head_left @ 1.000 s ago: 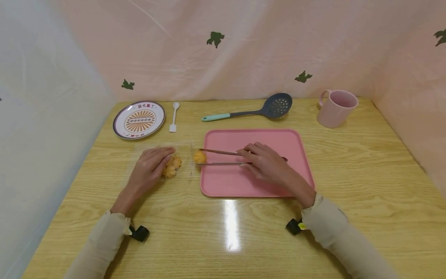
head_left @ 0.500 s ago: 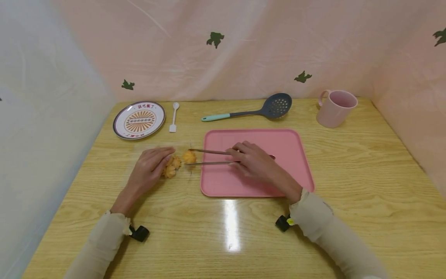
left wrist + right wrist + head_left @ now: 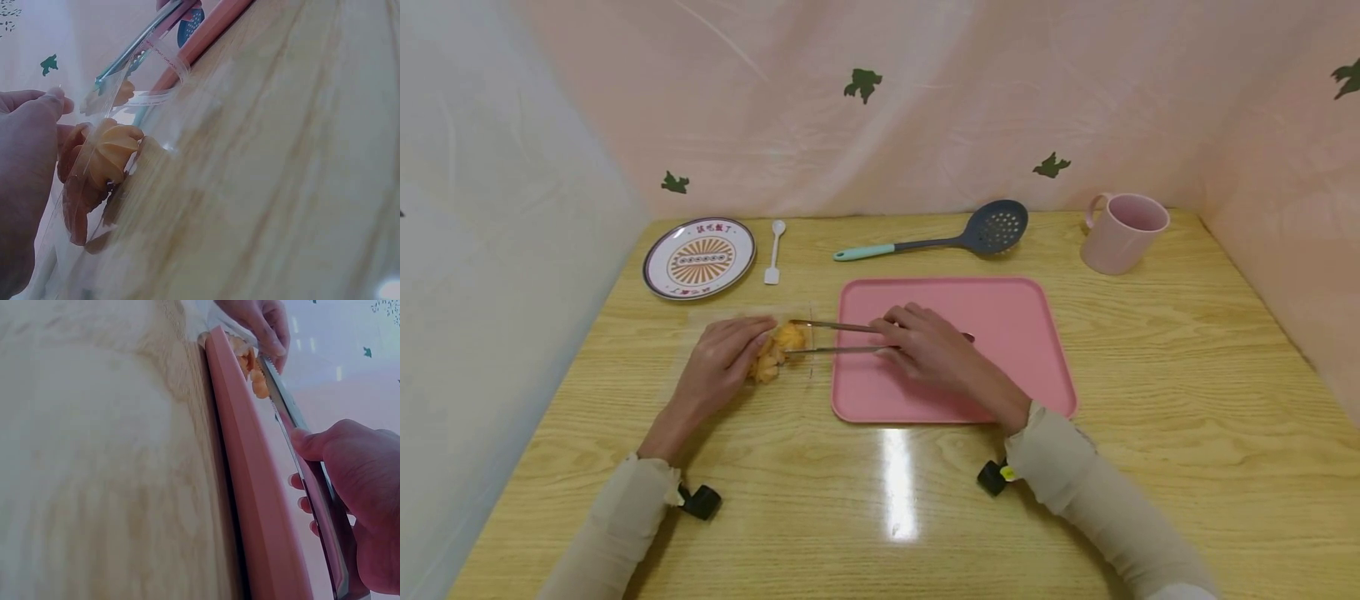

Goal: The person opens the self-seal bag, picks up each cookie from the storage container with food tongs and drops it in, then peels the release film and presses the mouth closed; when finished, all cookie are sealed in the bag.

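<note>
My left hand (image 3: 718, 358) pinches the upper layer of a clear plastic bag (image 3: 153, 97) lying on the table, its mouth facing the tray. Several ridged golden cookies (image 3: 764, 369) lie inside, beside my left fingers. Metal tongs (image 3: 846, 326) are gripped in my right hand (image 3: 928, 350), thumb on one arm and fingers round the other. Their tips reach through the bag's mouth, with one cookie (image 3: 791, 335) between them, close against the others. Beneath my right hand is a pink tray (image 3: 880, 396); only a few cookies show through the plastic in the left wrist view.
Behind the bag stand a patterned plate (image 3: 700, 260) and a small white spoon (image 3: 773, 254). A slotted skimmer (image 3: 996, 227) with a mint handle lies beyond the tray. At the back right is a pink mug (image 3: 1120, 242), near the curtain (image 3: 940, 108).
My right hand has moved left, carrying the tongs and their cookie from the tray's left edge through the bag's mouth to the other cookies. My left hand has stayed in place.
</note>
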### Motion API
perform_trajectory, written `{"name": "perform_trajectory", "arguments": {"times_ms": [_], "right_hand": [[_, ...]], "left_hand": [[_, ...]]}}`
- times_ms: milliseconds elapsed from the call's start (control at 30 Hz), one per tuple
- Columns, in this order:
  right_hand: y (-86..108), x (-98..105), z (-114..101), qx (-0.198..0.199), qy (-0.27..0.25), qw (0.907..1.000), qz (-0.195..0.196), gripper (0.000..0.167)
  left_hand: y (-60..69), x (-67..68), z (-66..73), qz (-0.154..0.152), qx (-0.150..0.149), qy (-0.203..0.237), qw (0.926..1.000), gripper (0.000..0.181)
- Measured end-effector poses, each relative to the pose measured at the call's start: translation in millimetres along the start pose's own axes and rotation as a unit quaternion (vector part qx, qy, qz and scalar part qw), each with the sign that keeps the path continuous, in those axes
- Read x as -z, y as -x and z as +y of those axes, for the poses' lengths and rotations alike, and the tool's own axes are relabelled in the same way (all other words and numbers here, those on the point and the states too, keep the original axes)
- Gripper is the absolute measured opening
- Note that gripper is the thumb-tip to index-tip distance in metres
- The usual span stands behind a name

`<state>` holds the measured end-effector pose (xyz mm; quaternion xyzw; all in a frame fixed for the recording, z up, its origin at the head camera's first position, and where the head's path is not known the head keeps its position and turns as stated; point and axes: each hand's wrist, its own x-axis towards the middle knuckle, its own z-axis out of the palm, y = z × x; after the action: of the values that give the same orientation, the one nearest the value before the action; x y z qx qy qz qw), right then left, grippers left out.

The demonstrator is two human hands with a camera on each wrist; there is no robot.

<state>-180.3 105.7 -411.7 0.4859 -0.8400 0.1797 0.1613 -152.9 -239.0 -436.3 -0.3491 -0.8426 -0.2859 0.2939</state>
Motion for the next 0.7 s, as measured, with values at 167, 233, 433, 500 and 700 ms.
{"name": "perform_trajectory", "arguments": {"times_ms": [167,233,433,500,700], "right_hand": [[-4.1,-4,-2,-0.01,-0.006,0.9999,-0.006,0.03],[-5.3,-6,-3,-0.016,-0.011,0.9998,-0.009,0.029],[-9.7,-7,-8,-0.03,-0.026,0.999,-0.021,0.029],[-11.6,-8,-9,-0.034,-0.031,0.9986,-0.024,0.029],[-16.8,-11,-13,-0.041,-0.042,0.9978,-0.031,0.031]], "left_hand": [[-0.4,-0.2,0.4,0.004,-0.001,0.002,1.0,0.032],[-0.5,-0.2,0.6,0.004,0.001,0.002,1.0,0.031],[-0.1,0.3,0.3,0.0,-0.005,0.003,1.0,0.028],[0.0,0.8,0.6,-0.002,-0.006,0.005,1.0,0.028],[-0.6,0.8,1.4,0.001,-0.004,0.006,1.0,0.029]]}}
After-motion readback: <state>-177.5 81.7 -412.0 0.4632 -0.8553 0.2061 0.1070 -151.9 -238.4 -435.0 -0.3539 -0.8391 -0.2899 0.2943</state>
